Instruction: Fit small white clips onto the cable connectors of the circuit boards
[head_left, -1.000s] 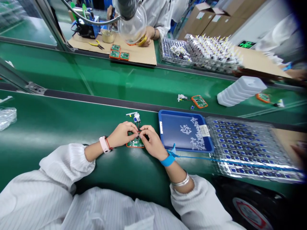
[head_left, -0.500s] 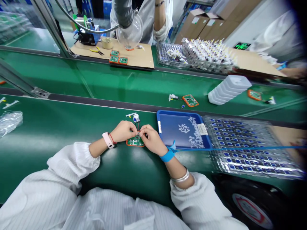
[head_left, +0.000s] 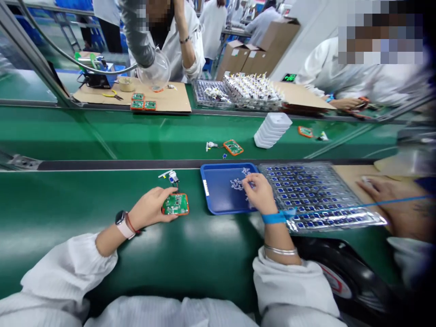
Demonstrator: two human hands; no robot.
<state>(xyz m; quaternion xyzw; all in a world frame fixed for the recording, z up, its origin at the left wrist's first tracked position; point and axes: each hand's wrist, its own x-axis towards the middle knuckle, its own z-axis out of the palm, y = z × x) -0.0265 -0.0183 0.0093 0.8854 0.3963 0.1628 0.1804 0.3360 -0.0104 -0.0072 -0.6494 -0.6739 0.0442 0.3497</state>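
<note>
left hand (head_left: 150,209) gripping orange-rimmed PCB (head_left: 177,205), left of blue tray (head_left: 220,202); white module (head_left: 174,176) leads already at PCB; right hand (head_left: 260,194) fingertips together over leftover white bits (head_left: 236,184), can't tell if holding one

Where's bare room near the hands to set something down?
The green tabletop is bare left of the left hand, up to the dark rail, and nearer the wearer than the orange-framed green circuit board and blue plastic tray. Crowded: the right hand over that tray; a packed clear plastic tray adjoining.
</note>
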